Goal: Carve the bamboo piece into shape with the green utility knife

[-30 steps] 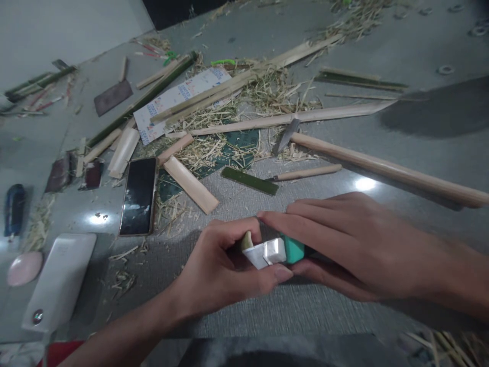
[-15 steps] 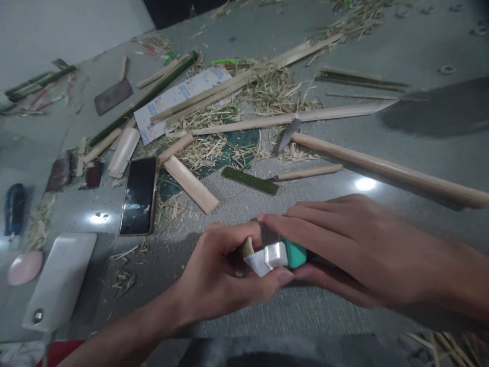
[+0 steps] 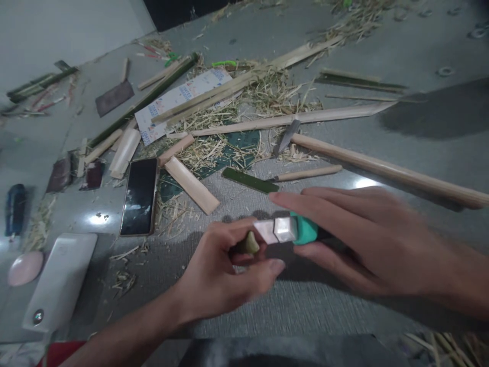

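Note:
Closed around a short green bamboo piece (image 3: pixel 250 243) is my left hand (image 3: pixel 225 270); only the rounded end of the piece shows between thumb and fingers. My right hand (image 3: pixel 355 239) grips a utility knife (image 3: pixel 304 228) with a teal body and a metal tip. Its short blade points left, just above and to the right of the bamboo end, close to my left index finger. Whether the blade touches the bamboo I cannot tell. Beyond the hands lie a flat green bamboo strip (image 3: pixel 250 180) and a small wooden-handled carving tool (image 3: pixel 309 173).
A hammer (image 3: pixel 385 165) with a long wooden handle lies to the right. Black phone (image 3: pixel 139 196), pale bamboo slat (image 3: pixel 192 184) and white power bank (image 3: pixel 61 280) are on the left. Shavings (image 3: pixel 206 153) and long bamboo strips (image 3: pixel 290 120) cover the far middle over a green mat.
The knife in my right hand has moved up and slightly right, off the bamboo's side. My left thumb has come away from the knife, and more of the bamboo end shows.

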`<state>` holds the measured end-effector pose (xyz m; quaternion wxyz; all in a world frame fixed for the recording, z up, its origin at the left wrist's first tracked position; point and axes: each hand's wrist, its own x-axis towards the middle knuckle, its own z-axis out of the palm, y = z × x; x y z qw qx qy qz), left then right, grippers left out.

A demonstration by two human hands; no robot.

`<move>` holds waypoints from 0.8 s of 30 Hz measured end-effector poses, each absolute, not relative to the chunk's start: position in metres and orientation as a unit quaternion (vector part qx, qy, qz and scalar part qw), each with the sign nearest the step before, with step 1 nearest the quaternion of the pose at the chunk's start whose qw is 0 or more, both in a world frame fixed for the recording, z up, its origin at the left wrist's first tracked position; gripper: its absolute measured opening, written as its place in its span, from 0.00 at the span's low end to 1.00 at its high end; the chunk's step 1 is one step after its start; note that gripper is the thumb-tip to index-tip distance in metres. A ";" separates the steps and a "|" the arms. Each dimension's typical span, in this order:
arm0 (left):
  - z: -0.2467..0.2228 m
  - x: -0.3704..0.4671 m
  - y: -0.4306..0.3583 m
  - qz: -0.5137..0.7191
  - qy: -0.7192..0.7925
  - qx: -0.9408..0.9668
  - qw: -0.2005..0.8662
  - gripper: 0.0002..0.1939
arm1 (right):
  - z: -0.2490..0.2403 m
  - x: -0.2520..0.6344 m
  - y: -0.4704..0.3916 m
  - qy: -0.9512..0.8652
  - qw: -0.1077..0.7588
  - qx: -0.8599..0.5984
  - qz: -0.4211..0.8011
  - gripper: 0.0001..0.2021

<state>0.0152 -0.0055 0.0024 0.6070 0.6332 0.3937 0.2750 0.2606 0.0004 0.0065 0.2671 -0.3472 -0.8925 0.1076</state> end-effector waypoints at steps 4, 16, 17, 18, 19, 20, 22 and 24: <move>0.002 0.014 -0.003 0.282 0.377 0.598 0.649 0.10 | 0.007 0.263 0.003 -0.858 0.284 -0.419 0.089 0.17; -0.012 0.017 -0.003 0.348 0.353 0.503 0.708 0.17 | 0.006 0.261 0.005 -0.855 0.281 -0.426 0.096 0.18; -0.012 0.017 -0.004 0.353 0.343 0.489 0.720 0.13 | 0.006 0.260 0.005 -0.855 0.280 -0.426 0.093 0.18; -0.013 0.018 -0.004 0.360 0.331 0.479 0.729 0.10 | 0.005 0.260 0.005 -0.856 0.279 -0.427 0.090 0.18; -0.013 0.018 -0.004 0.365 0.319 0.474 0.735 0.09 | 0.005 0.260 0.006 -0.856 0.278 -0.426 0.087 0.18; -0.014 0.017 -0.004 0.369 0.309 0.474 0.738 0.08 | 0.004 0.261 0.006 -0.858 0.279 -0.423 0.084 0.18; -0.014 0.014 -0.004 0.369 0.301 0.476 0.740 0.07 | 0.004 0.262 0.006 -0.865 0.276 -0.411 0.078 0.18; -0.012 0.011 -0.004 0.353 0.307 0.476 0.745 0.07 | 0.003 0.263 0.006 -0.878 0.267 -0.390 0.078 0.19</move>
